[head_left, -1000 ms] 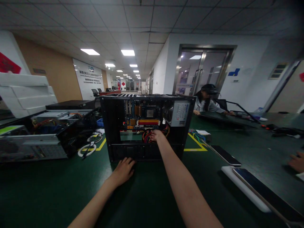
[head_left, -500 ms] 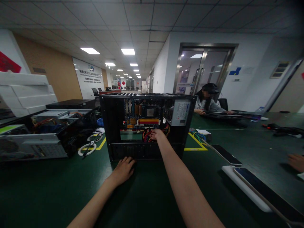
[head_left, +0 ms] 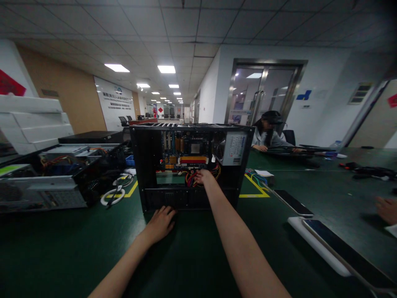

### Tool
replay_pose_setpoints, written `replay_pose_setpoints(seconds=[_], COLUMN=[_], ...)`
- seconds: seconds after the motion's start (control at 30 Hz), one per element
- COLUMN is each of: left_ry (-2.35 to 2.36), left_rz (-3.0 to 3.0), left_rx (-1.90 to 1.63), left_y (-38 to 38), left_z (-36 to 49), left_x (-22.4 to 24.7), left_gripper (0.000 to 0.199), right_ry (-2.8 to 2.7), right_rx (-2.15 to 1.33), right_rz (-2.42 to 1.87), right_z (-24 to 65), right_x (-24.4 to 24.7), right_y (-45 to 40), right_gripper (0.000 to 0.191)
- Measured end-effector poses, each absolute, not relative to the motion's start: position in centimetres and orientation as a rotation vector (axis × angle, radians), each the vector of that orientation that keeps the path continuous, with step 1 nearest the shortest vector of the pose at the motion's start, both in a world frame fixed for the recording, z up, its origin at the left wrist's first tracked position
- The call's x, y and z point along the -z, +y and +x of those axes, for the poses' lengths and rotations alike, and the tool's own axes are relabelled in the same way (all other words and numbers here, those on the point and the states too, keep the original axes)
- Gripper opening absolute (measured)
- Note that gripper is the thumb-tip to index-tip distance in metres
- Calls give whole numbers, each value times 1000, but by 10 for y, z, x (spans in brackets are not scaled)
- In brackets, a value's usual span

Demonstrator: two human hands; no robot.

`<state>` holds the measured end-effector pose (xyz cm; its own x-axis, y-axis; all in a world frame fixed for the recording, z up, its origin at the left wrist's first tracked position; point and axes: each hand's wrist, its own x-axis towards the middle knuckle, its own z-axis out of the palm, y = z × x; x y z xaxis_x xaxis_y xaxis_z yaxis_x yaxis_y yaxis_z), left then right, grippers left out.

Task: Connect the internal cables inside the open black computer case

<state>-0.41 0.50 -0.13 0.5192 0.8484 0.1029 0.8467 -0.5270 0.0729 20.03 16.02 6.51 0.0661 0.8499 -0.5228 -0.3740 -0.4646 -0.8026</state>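
Note:
An open black computer case (head_left: pixel 192 200) stands upright in front of me. Inside it are a motherboard (head_left: pixel 169 142) with yellow and red memory slots (head_left: pixel 194 160) and, at upper right, a silver power supply (head_left: pixel 235 147). My right hand (head_left: pixel 203 177) reaches into the lower part, its fingers closed at a bundle of red, yellow and black cables (head_left: pixel 190 179); the fingertips are small and partly hidden. On the green table (head_left: pixel 192 256), my left hand (head_left: pixel 161 221) lies flat with fingers apart, fingertips at the case's lower front edge.
Another opened computer case (head_left: pixel 62 178) lies at left, with coiled white cable (head_left: pixel 113 196) beside it. To the right lie phones (head_left: pixel 293 202) and a white slab (head_left: pixel 316 244). A person (head_left: pixel 269 132) sits across the table; another person's hand (head_left: pixel 387 210) shows at the right edge.
The view has shifted slightly. Both my hands stay in nearly the same places, the right at the cables and the left by the case's base.

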Motion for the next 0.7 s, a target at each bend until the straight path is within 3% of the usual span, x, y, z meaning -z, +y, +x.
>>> replay_pose_setpoints(seconds=[0.7], left_ry=[1532], left_rz=[2724], left_rx=[-188], left_y=[1], left_z=[-2], left_x=[-5], left_gripper=[35], right_ry=[-586], right_rx=[-1588], right_rz=[-1370], right_z=[201], right_x=[-64], right_y=[160], right_gripper=[11])
